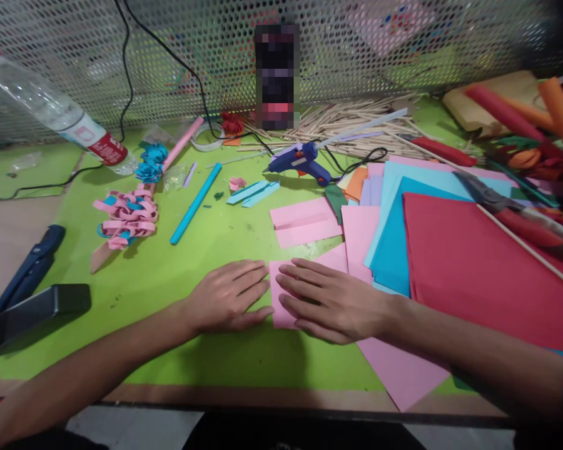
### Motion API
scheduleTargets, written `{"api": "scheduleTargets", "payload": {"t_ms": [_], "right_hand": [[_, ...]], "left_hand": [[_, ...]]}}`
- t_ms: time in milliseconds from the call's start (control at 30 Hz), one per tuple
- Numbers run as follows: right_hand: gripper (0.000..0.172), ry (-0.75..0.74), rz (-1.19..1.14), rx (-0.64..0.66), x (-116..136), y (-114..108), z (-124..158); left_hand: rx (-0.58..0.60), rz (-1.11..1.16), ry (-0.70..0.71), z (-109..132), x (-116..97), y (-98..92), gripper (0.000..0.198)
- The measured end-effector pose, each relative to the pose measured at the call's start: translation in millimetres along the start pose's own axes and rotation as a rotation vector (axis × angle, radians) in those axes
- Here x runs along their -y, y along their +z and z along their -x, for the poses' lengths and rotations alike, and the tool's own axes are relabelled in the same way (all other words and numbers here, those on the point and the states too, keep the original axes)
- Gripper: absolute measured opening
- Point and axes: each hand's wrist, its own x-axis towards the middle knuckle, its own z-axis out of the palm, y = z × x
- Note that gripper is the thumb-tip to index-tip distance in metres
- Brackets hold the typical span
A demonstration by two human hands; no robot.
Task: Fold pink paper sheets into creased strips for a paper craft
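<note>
My left hand (229, 297) lies flat on the green mat, fingers stretched out, its fingertips touching the left edge of a small pink paper sheet (279, 312). My right hand (331, 300) rests flat on top of that same sheet, fingers extended and pressing it down. The sheet looks folded, and most of it is hidden under my right hand. A larger pink sheet (398, 372) lies under my right forearm.
A stack of coloured papers, red (478, 262) on top, lies to the right with scissors (511, 212). A blue glue gun (300, 161), folded pink paper (304, 222), blue paper roll (196, 203), paper curls (126, 219), plastic bottle (51, 112) and wooden sticks (351, 125) lie beyond.
</note>
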Motion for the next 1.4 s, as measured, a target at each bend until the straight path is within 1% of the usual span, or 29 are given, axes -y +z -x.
{"api": "scheduleTargets", "payload": {"t_ms": [267, 467, 800, 867, 1000, 1100, 1233, 1400], "right_hand": [[0.035, 0.000, -0.007, 0.009, 0.0, -0.4, 0.9], [0.036, 0.001, -0.009, 0.020, -0.3, 0.5, 1.5], [0.036, 0.002, -0.021, 0.012, -0.5, 0.2, 0.5], [0.036, 0.001, -0.019, 0.013, -0.1, -0.3, 0.7], [0.037, 0.003, -0.006, 0.027, 0.2, -1.5, 0.9], [0.037, 0.008, 0.004, 0.034, -0.2, -1.5, 1.0], [0.037, 0.006, 0.008, 0.041, -0.5, -0.7, 0.9], [0.037, 0.008, 0.006, 0.038, 0.0, -0.5, 0.6]], "left_hand": [[-0.002, 0.002, -0.001, 1.1, -0.4, 1.2, 0.037], [-0.028, -0.012, 0.006, -0.4, -1.1, 0.1, 0.036], [-0.021, 0.002, -0.002, 0.8, -1.6, 1.0, 0.037], [0.001, 0.013, -0.012, 1.0, -0.9, 1.2, 0.037], [0.094, 0.051, -0.029, 0.1, 0.5, 0.4, 0.036], [0.129, 0.082, -0.046, -0.6, 0.2, -0.8, 0.035], [0.133, 0.112, -0.089, -0.5, -2.9, -0.8, 0.035], [0.105, 0.102, -0.111, -1.8, -9.7, 2.5, 0.044]]}}
